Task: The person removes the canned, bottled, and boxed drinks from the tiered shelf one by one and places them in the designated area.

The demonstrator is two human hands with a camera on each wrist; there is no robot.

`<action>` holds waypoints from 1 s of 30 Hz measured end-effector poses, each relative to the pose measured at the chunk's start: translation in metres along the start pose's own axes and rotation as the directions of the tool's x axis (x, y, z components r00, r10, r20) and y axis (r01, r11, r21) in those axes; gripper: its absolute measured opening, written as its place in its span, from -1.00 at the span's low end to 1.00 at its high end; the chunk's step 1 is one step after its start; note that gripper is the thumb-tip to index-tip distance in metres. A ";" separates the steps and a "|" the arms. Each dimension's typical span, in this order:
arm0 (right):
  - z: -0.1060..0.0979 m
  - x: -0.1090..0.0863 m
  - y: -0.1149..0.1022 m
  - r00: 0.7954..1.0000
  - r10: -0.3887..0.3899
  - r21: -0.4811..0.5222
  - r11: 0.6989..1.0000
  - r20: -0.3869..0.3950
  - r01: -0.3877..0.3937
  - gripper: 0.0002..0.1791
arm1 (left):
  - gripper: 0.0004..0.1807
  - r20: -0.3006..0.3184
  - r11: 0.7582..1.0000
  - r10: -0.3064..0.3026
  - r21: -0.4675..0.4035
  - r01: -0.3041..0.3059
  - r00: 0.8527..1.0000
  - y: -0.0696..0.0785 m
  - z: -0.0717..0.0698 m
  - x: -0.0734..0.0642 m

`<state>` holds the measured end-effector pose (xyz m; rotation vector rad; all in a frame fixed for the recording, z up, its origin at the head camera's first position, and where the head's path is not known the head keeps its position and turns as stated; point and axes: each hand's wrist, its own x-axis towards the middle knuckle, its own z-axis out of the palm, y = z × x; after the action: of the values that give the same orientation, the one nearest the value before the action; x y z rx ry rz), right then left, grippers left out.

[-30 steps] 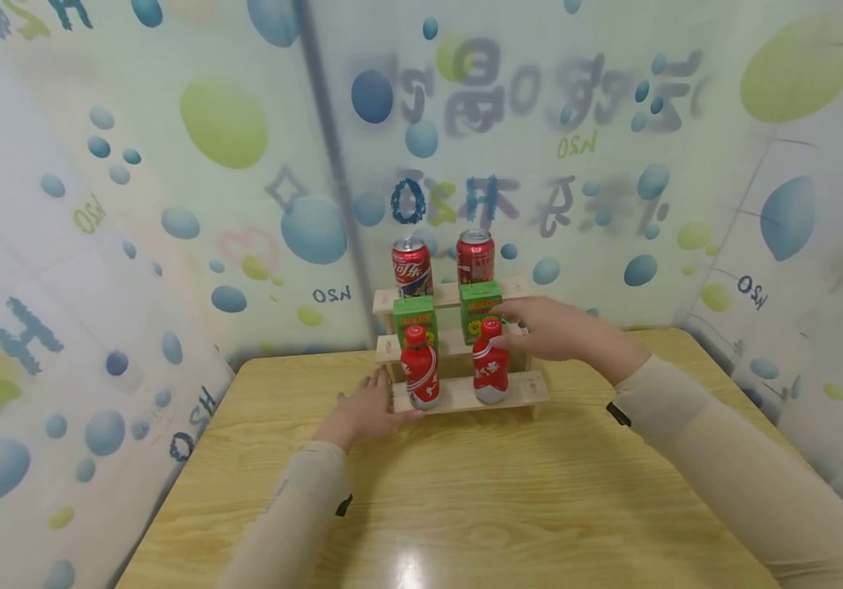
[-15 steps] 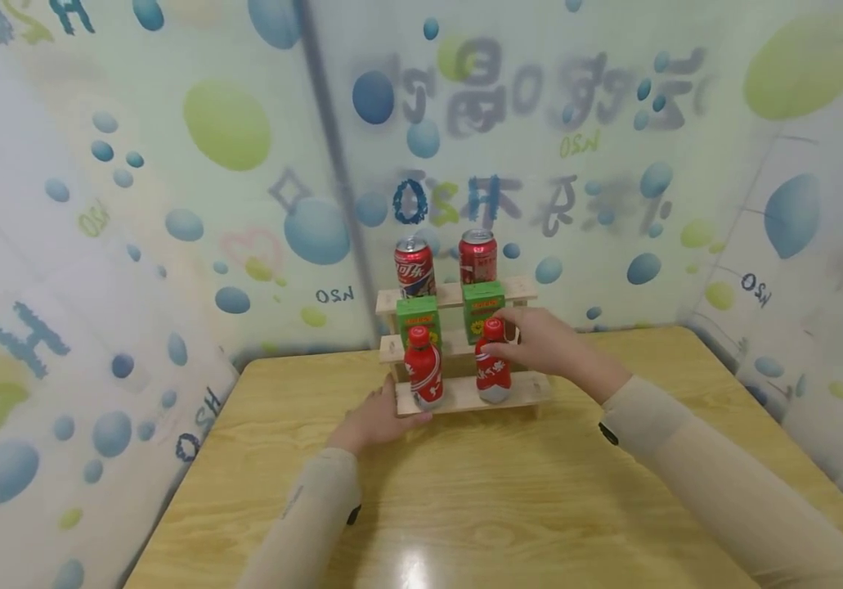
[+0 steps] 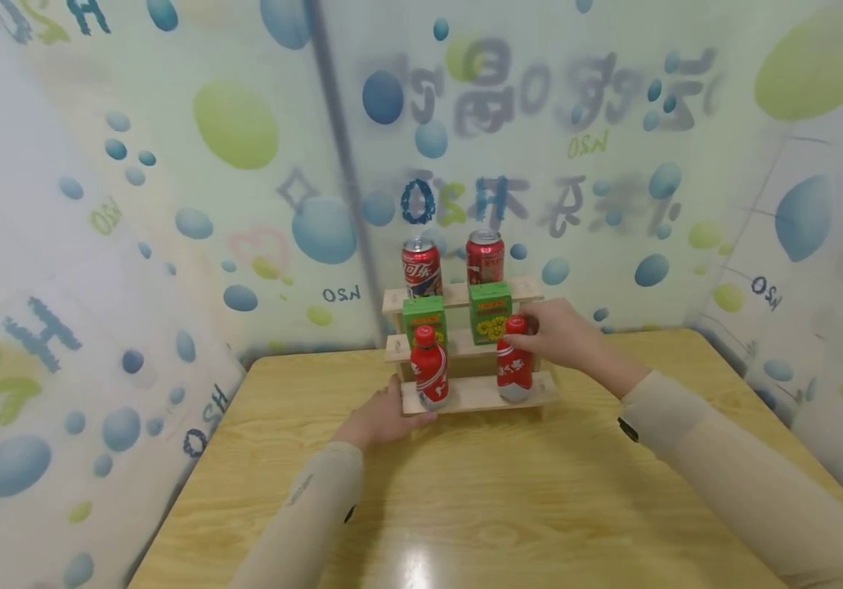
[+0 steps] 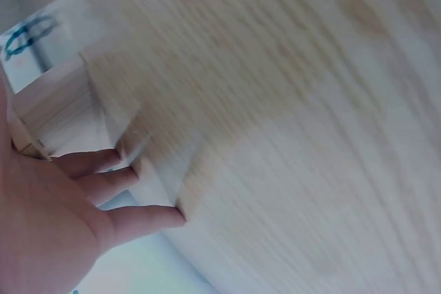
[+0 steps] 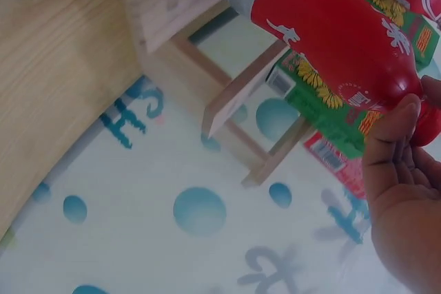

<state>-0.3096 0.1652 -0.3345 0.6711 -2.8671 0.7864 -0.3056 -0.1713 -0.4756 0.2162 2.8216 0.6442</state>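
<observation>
A small three-step wooden shelf (image 3: 476, 393) stands on the table (image 3: 465, 507). My right hand (image 3: 564, 335) pinches a red plastic drink bottle (image 3: 515, 372) near its neck, at the right part of the bottom step; in the right wrist view, thumb and fingers meet just below the red cap. Another red bottle (image 3: 431, 376) stands upright on the left part of that step. At the shelf's left end rests my left hand (image 3: 380, 417), thumb along the front edge. In the left wrist view its other fingers (image 4: 148, 218) are spread fairly straight, tips at the table surface.
Behind the bottles, two green drink cartons, a left one (image 3: 423, 315) and a right one (image 3: 491, 315), stand on the middle step. A left red can (image 3: 421, 270) and a right red can (image 3: 486, 258) occupy the top step. A patterned curtain (image 3: 244, 204) hangs behind the table.
My right hand has closed on the right bottle's neck and shifted it rightward along the bottom step. The left hand stays at the shelf's left end, its thumb at the front edge.
</observation>
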 end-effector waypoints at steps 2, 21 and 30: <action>-0.007 -0.003 0.005 1.000 0.020 -0.018 1.000 -0.018 -0.020 -0.75 | 0.44 -0.003 1.000 -0.003 0.011 0.003 1.000 -0.001 0.002 0.000; -0.066 -0.020 0.062 0.973 0.219 0.041 0.975 -0.068 -0.217 -0.46 | 0.40 -0.021 0.998 -0.017 0.055 0.018 1.000 0.002 -0.002 0.001; -0.047 -0.016 0.086 0.943 0.319 0.185 0.936 -0.095 -0.298 -0.34 | 0.41 -0.011 0.997 -0.031 0.064 0.031 0.999 -0.001 0.003 0.004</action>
<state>-0.3340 0.2611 -0.3371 0.1727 -2.8486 1.0796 -0.3084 -0.1702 -0.4793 0.1804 2.8519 0.5504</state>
